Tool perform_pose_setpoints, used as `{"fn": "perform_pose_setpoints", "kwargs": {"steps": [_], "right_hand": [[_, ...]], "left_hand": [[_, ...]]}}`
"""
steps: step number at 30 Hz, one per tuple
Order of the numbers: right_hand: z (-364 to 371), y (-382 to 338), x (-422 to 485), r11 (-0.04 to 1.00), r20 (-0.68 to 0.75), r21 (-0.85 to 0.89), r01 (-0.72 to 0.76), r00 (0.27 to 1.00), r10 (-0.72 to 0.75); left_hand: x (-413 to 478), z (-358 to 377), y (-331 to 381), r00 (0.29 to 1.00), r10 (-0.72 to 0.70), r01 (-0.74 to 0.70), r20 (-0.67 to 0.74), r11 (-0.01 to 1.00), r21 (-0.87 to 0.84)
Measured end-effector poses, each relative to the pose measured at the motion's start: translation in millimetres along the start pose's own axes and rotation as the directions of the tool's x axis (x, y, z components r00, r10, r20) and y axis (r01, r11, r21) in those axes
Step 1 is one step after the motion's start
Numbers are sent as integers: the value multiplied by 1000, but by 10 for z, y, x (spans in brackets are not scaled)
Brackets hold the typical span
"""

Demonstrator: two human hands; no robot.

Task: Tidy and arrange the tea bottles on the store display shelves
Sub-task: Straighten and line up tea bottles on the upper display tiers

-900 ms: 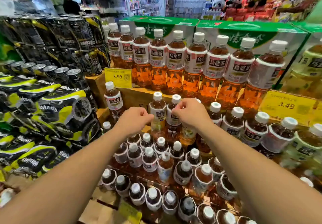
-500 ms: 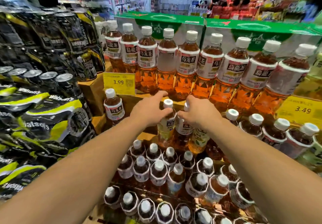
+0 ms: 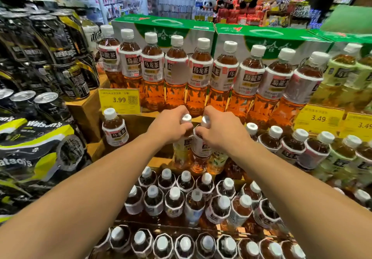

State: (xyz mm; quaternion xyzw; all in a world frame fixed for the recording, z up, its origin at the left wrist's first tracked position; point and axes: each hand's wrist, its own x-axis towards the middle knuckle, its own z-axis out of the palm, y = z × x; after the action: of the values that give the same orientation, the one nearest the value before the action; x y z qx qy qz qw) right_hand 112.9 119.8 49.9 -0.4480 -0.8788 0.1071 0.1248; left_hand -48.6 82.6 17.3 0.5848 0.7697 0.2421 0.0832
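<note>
Two clear plastic bottles of amber tea with white caps, the left bottle (image 3: 184, 144) and the right bottle (image 3: 201, 150), are being held side by side on the middle wooden shelf (image 3: 128, 123), below the taller top-row bottles (image 3: 199, 75). The left hand (image 3: 171, 125) and right hand (image 3: 219, 131) are each being kept wrapped round a neck, fingers closed beneath the cap. Slick, thin-walled plastic is probably being handled best upright, low on the shoulder, labels being turned forward and lined up with the lone bottle (image 3: 114, 127) by the yellow price tag (image 3: 119, 101).
</note>
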Motion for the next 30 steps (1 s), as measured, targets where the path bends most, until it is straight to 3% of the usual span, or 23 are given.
{"fn": "perform_pose_setpoints", "kwargs": {"steps": [8,17,23,25,30], "right_hand": [[-46,201,-218,995,54,61,-85,995,82],[-65,197,-261,991,56,108,-80,996,74],[-57,41,-210,993,91,110,-45,995,35],[-54,-62,-172,991,93,129,-33,995,21],[62,-334,20,977,68,206,-46,997,33]], "left_hand": [[-2,195,224,996,73,-70,56,995,-66],[38,260,326,990,106,-102,89,994,-49],[94,119,260,964,147,-106,221,977,-185],[52,56,166,953,143,-55,266,948,-313],[-256,-74,-295,984,58,36,171,867,-498]]}}
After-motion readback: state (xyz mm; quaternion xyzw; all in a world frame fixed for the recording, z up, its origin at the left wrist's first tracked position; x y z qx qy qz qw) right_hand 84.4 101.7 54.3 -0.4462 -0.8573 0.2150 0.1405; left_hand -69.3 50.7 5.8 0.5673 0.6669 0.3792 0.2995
